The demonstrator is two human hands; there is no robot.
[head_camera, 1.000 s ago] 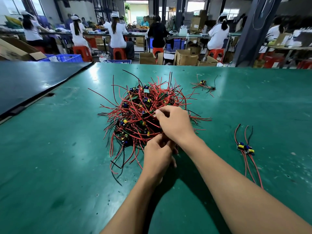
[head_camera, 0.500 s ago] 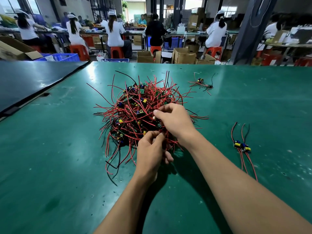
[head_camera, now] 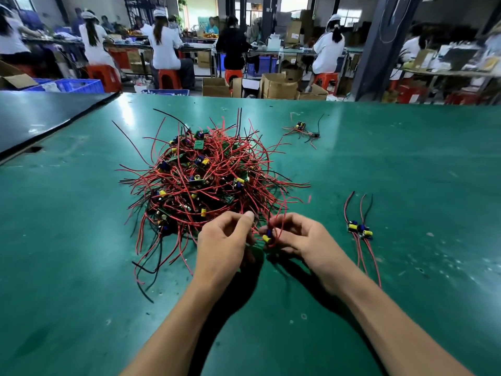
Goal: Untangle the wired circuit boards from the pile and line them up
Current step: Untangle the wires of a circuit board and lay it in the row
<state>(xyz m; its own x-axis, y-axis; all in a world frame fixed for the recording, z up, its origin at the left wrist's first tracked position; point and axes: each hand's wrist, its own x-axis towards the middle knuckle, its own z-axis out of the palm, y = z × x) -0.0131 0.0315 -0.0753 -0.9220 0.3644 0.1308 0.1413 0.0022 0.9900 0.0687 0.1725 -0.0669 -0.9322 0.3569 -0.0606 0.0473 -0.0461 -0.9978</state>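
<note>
Red & black wires make up most of the pile (head_camera: pixel 206 180), which sits at frame ctr on the green tabletop (head_camera: pixel 81 267). Small green boards w/ blue & yellow caps poke out btw the strands. Most boards are buried, so they can't be counted.

Left hand (head_camera: pixel 222 245) is at the pile's near edge, lower ctr. Its grip is together, thumb & forefinger pinching red wires. The other fingers curl under, hidden behind the back of the hand.

Right hand (head_camera: pixel 301 237) is just beside it, grip clamped on one wired board (head_camera: pixel 267 236). A blue & yellow cap shows btw the fingertips, and red leads loop over the fingers & run back toward the pile. Fingers cover most of that board, so can't tell if it's free of the tangle.

Right of ctr, well apart from the pile, two separated boards (head_camera: pixel 359 230) lie side by side, leads running up & down the frame. Whether they touch is hard to say. Upper right of ctr, a small cluster (head_camera: pixel 302 130) of boards & wires lies alone, too small to count.

Upper left, a darker tabletop (head_camera: pixel 40 118) butts against the green one & is cut off by the frame edge. Bg along the top has seated workers (head_camera: pixel 165 50) w/ backs turned, cardboard boxes (head_camera: pixel 279 86) & blue crates (head_camera: pixel 78 85), all blurry. Both forearms (head_camera: pixel 176 335) are cut off at the bottom edge.
</note>
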